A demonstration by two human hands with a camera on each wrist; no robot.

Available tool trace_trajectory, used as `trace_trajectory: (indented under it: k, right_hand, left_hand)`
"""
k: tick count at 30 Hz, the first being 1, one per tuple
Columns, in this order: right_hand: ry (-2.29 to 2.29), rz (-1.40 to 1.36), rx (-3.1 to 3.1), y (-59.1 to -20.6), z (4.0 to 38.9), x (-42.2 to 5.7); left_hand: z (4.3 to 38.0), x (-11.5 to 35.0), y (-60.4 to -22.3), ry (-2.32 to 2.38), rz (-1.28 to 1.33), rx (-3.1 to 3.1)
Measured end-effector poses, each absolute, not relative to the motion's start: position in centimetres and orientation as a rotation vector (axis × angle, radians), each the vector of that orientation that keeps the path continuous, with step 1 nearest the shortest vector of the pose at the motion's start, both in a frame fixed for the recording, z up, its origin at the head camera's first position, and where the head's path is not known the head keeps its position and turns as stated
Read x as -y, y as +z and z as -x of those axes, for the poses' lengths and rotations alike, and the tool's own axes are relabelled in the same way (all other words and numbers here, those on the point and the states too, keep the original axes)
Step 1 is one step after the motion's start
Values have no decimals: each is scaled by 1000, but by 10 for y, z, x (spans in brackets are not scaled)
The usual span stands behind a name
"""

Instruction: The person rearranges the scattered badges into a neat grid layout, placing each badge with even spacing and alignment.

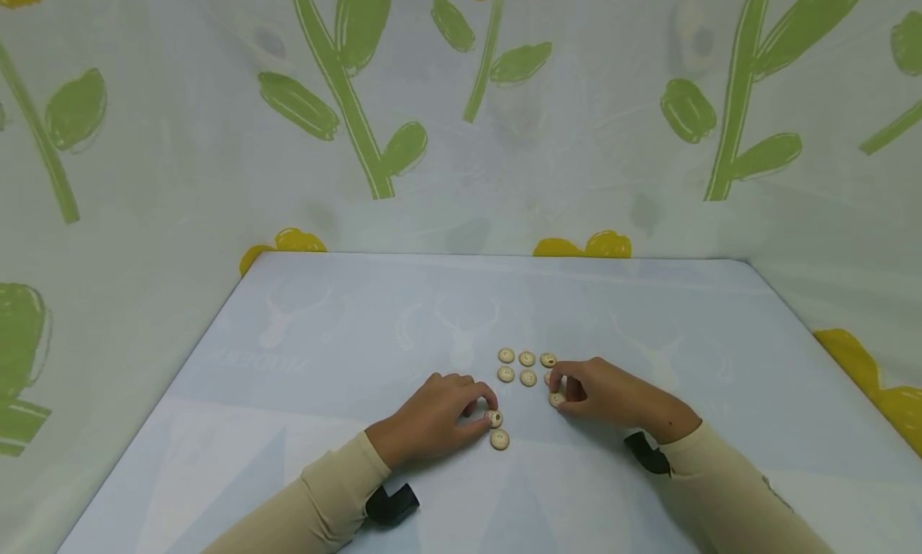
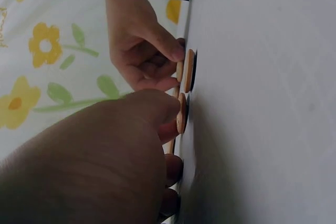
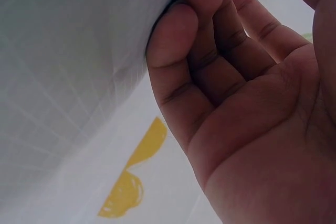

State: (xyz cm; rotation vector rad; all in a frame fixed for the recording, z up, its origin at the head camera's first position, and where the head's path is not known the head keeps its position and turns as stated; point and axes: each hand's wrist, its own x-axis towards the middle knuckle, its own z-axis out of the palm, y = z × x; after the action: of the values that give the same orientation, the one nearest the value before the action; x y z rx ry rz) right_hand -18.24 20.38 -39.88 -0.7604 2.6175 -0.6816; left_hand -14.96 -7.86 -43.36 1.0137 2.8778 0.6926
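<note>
My left hand pinches a small round wooden disc, button-like and dark-marked, between thumb and forefinger. Just below it on the table lies another pale disc. To the right, my right hand holds a disc by its edge with thumb and forefinger. Beyond the hands sit two short rows of matching discs; the right end of the nearer row is partly behind my right fingers. Edge-on in the left wrist view, a disc is at my left fingertips. The right wrist view shows curled fingers against the table.
A pale, faintly patterned cover lies on the table. Behind it and at the sides hangs a white cloth printed with green stems and yellow flowers. Dark wrist-worn mounts stick out under both sleeves.
</note>
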Motion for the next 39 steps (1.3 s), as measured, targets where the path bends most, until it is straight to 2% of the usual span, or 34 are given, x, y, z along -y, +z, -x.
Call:
trace_trajectory:
  k: [39]
  right_hand:
    - [-664,758,-2630,-397,181,-203]
  left_hand:
    - [151,80,-434,674,-1059,-2888]
